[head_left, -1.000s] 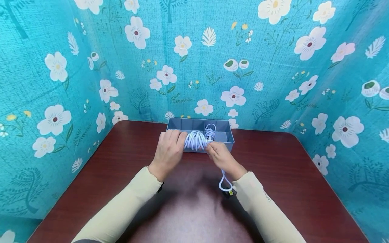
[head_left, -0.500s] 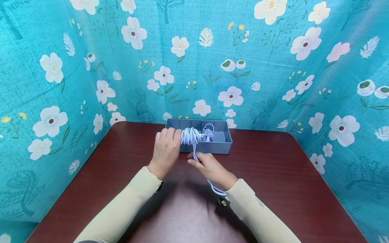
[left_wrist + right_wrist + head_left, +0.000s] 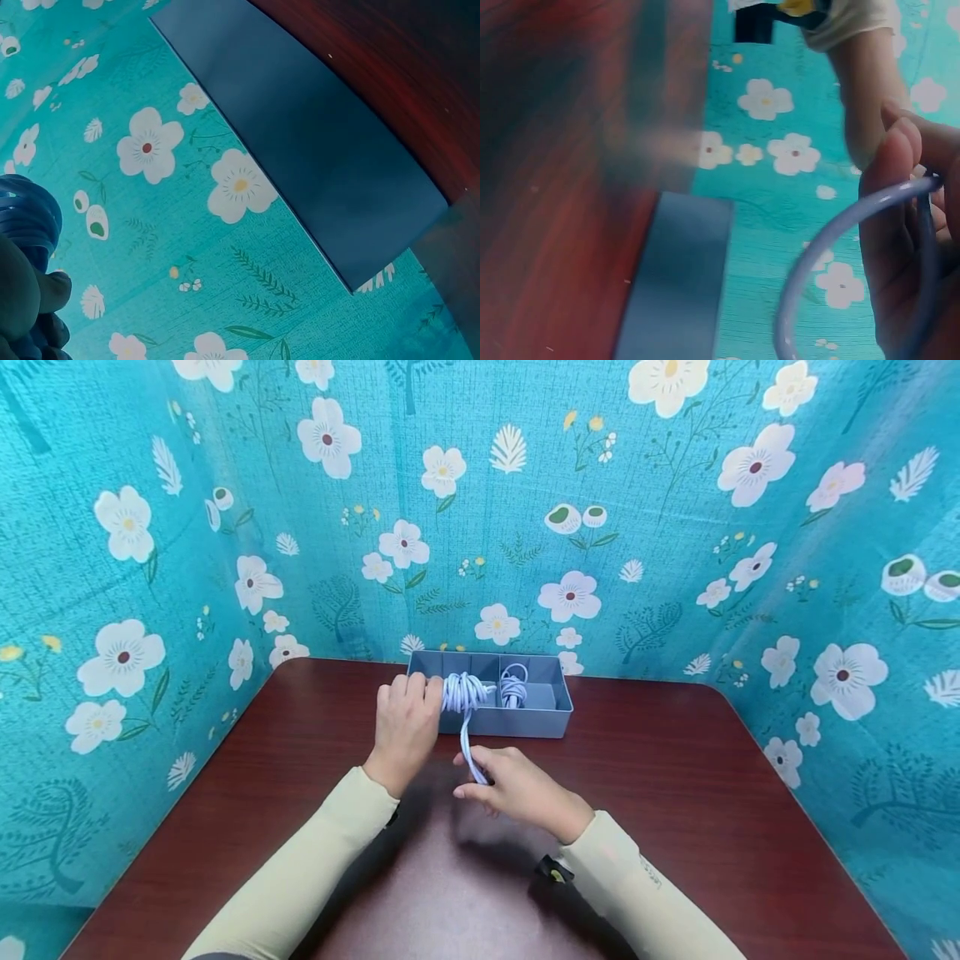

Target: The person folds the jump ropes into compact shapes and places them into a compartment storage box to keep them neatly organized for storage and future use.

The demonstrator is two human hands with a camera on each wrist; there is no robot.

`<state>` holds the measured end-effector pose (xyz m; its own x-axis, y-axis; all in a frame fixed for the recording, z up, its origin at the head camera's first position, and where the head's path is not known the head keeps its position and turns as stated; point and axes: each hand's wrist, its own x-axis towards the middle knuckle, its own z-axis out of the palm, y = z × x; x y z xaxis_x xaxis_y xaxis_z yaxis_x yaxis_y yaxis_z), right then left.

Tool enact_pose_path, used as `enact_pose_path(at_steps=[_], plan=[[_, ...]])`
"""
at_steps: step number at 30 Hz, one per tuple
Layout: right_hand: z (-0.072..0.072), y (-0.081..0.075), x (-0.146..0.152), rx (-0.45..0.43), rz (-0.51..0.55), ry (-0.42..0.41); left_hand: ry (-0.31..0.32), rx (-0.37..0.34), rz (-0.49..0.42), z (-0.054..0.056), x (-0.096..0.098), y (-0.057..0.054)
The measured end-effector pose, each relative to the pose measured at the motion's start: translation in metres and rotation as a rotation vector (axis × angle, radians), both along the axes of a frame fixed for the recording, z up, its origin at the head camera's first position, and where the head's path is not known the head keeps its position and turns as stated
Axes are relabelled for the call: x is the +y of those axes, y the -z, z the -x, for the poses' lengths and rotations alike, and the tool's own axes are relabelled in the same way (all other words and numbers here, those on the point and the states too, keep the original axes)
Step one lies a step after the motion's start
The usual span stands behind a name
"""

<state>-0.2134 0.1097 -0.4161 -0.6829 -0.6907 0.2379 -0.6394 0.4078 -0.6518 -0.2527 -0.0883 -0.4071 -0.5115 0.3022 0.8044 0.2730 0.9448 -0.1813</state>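
Note:
A pale lavender cable, wound into a thick coil, is held up in front of the box in the head view. My left hand grips the coil's left end from above, its fingers curled over it. From the coil a doubled length of cable drops to my right hand, which has curled fingers around this strand, thumb apart. In the right wrist view the strand bows out as a loop beside the fingers. In the left wrist view the coil shows above my fingertips.
A grey-blue divided box stands at the back of the dark red table. Inside it, near the divider, lies a second wound cable. Teal floral curtain hangs behind and on both sides.
My right hand has come down and left from the coil's right end, drawing the strand below the coil. The loop trailing under my right wrist no longer shows. My left hand has shifted slightly left.

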Motion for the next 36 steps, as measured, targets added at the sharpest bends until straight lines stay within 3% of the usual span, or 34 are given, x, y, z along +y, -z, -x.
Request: enact_pose_path(at_steps=[4,10,20,29,36], plan=[[-0.005,-0.014,0.005,0.105,0.001,0.011,0.007,0.006,0.01,0.001,-0.001,0.003],[-0.003,-0.029,0.013,0.378,0.003,0.014,0.03,0.016,0.029,0.002,0.0,0.01],[0.004,-0.057,0.025,0.738,-0.112,0.011,0.096,-0.021,0.112,-0.005,0.01,0.015],[0.011,-0.078,0.03,0.799,-0.111,-0.06,0.261,-0.046,0.196,-0.013,0.014,0.021],[0.024,-0.079,0.029,0.687,-0.014,-0.184,0.355,-0.007,0.268,-0.02,0.014,0.016]])
